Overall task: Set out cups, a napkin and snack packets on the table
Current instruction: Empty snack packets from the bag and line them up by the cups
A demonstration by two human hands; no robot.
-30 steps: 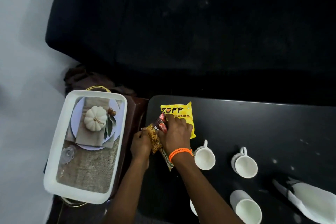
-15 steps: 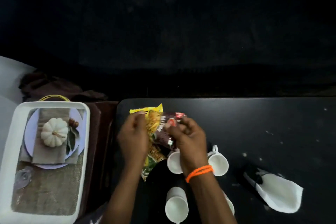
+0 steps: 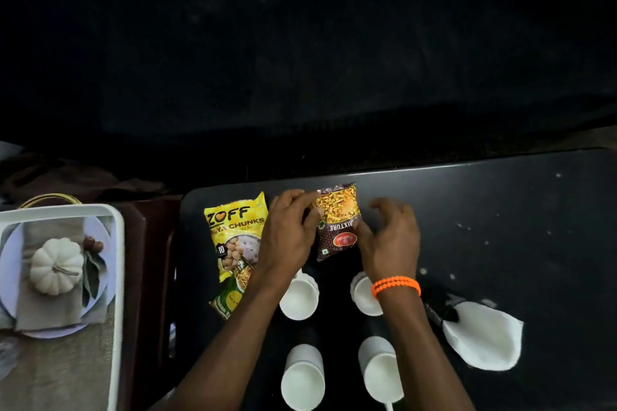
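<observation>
A maroon mixture packet (image 3: 338, 227) lies on the black table (image 3: 500, 210) near its far edge. My left hand (image 3: 288, 237) pinches its upper left corner. My right hand (image 3: 390, 240) is beside its right edge with fingers spread, only the thumb touching it. To the left lies a yellow soya chunks packet (image 3: 233, 230), with a green and yellow packet (image 3: 232, 297) partly under it and under my left arm. Several white cups stand below my hands, at near left (image 3: 302, 377), near right (image 3: 380, 367), far left (image 3: 298, 299) and far right (image 3: 364, 300). A white napkin (image 3: 484, 337) lies to the right.
Left of the table stands a white tray (image 3: 117, 243) holding a plate, a cloth and a small white pumpkin (image 3: 56, 265). A dark sofa (image 3: 300, 60) fills the space beyond the table's far edge. White specks dot the table's right part.
The bunched packets have been laid apart: the yellow one now lies flat at the left, and the maroon one has come down onto the table between my hands. My right fingers have spread.
</observation>
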